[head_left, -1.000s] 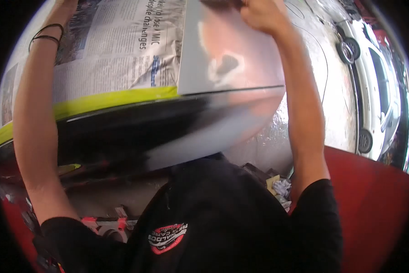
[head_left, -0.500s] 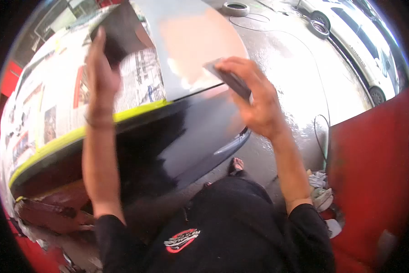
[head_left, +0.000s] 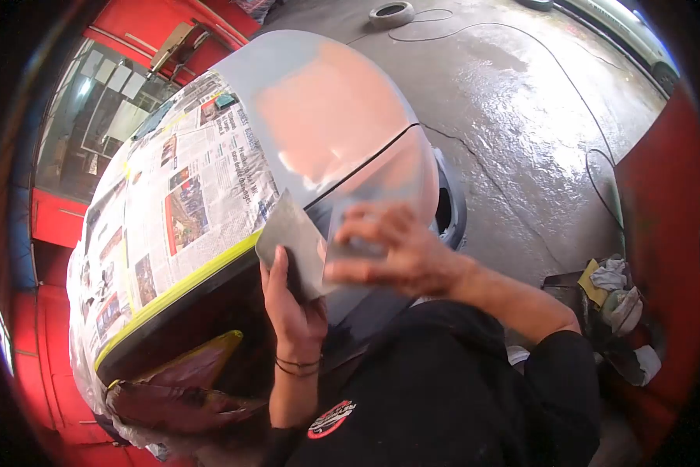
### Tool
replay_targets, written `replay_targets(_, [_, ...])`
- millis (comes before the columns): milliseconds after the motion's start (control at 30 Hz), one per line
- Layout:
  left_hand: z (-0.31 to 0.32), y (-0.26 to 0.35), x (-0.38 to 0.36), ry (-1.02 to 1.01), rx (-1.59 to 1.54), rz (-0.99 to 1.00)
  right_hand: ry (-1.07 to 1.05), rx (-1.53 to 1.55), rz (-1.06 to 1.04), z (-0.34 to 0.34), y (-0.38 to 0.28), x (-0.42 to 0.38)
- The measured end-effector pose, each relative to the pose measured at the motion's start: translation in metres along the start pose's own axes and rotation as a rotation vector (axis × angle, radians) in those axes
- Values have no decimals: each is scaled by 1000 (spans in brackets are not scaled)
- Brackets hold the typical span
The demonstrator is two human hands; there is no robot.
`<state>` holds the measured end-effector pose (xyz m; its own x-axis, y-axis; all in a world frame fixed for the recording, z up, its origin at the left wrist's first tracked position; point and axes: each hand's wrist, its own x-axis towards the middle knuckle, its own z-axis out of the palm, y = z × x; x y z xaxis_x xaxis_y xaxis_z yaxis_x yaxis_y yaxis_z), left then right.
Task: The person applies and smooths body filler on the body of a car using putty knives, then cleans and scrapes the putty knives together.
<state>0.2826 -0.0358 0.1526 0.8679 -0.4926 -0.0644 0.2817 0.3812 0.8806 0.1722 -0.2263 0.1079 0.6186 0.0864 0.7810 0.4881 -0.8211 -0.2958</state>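
Note:
My left hand grips a flat grey board by its lower part, thumb across its face. My right hand is blurred, its curled fingers around a flat grey blade, like a filler spreader, close against the board's right side. Beyond them lies a car body panel in grey primer with a broad pink filler patch. A dark seam crosses the panel, and more pink shows below it. The car's side under my hands is partly hidden.
Newspaper covers the car to the left, edged with yellow tape. A tyre and a hose lie on the wet floor. Rags sit at the right by a red panel. A white car stands at the back right.
Both hands have come together, lower and nearer my body, bringing the board and the blade side by side. My view has turned, showing more of the red wall at left.

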Motion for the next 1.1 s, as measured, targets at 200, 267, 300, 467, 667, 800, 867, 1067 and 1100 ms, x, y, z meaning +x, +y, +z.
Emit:
replay_targets(200, [18,31,47,23,71,195,122,-290,103,-16,34,18])
replay_targets(267, [22,34,57,-37,239,245,116,-247,3,-10,23,31])
replay_targets(300, [29,35,57,-52,331,283,62,-247,-34,-4,19,37])
replay_targets(467, [29,85,103,129,209,578,4,-357,-121,8,72,93])
replay_targets(667, [-108,199,269,257,246,695,136,238,424,38,283,203])
replay_targets(800, [-149,199,310,407,306,665,-125,290,503,94,370,265])
replay_targets(867, [-148,196,313,511,397,587,-255,163,398,133,406,284])
replay_targets(1067, [-164,196,322,440,473,569,-358,-89,274,196,430,295])
replay_targets(1100, [-159,195,320,458,464,565,-384,-131,252,186,413,284])
